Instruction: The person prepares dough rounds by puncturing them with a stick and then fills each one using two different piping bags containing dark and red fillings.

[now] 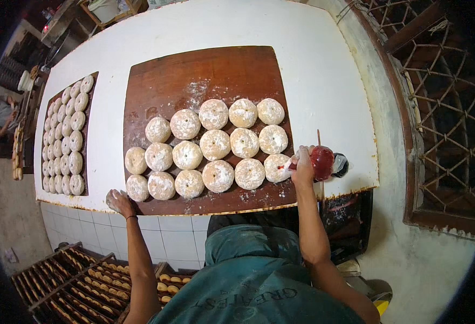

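My right hand (303, 164) grips a plastic piping bag (322, 163) filled with red jam. Its tip, red at the end, touches the top of a floured dough round (277, 167) at the near right corner of a brown wooden board (205, 69). More floured dough rounds (218, 176) sit in uneven rows on this board, several with a small hole on top. At the board's near left corner, my left hand (120, 202) rests on the table edge and holds nothing I can see. A thin stick (318, 137) lies on the table behind the piping bag.
A second board of dough rounds (75, 141) lies at the left of the white table (310, 77), whose rim is rusty. Racks of baked goods (100, 283) stand below left. A dark tray (344, 222) is below right, beside the wall. Another person (3, 117) is far left.
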Available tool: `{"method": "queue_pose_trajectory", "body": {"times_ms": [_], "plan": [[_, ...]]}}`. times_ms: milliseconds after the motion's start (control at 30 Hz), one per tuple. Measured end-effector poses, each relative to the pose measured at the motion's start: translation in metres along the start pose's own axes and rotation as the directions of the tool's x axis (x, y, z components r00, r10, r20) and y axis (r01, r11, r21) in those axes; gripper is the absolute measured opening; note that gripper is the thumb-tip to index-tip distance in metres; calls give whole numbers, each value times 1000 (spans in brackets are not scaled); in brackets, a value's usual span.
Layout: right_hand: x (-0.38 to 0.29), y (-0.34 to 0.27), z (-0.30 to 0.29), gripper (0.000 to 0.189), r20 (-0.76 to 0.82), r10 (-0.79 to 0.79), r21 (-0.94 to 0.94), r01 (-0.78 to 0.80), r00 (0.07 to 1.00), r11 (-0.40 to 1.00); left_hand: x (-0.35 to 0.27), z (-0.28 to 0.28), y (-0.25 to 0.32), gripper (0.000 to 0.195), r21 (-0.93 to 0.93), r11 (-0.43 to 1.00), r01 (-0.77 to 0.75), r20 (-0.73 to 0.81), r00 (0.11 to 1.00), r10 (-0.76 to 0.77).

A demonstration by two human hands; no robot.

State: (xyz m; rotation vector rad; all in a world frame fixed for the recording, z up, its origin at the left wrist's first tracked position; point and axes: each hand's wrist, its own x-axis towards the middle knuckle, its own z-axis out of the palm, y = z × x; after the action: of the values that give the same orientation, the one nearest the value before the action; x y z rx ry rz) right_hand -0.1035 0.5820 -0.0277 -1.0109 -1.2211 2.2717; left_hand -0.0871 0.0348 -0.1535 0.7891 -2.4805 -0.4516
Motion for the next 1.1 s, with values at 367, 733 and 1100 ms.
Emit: {"method": "queue_pose_trajectory", "body": {"times_ms": [367, 733, 1100], "plan": [[29, -7, 20, 45, 261, -23, -22, 30, 965, 999, -2, -11, 25, 34, 12, 999, 40, -4, 999, -40], [38, -12, 52, 47, 99, 5, -14, -3, 995, 1000, -2, -9, 20, 32, 116, 991, -72, 1, 997, 72], [17, -32, 53, 42, 212, -146, 127, 121, 966, 985, -2, 1, -12, 30, 82, 991, -103, -87, 990, 110]]}}
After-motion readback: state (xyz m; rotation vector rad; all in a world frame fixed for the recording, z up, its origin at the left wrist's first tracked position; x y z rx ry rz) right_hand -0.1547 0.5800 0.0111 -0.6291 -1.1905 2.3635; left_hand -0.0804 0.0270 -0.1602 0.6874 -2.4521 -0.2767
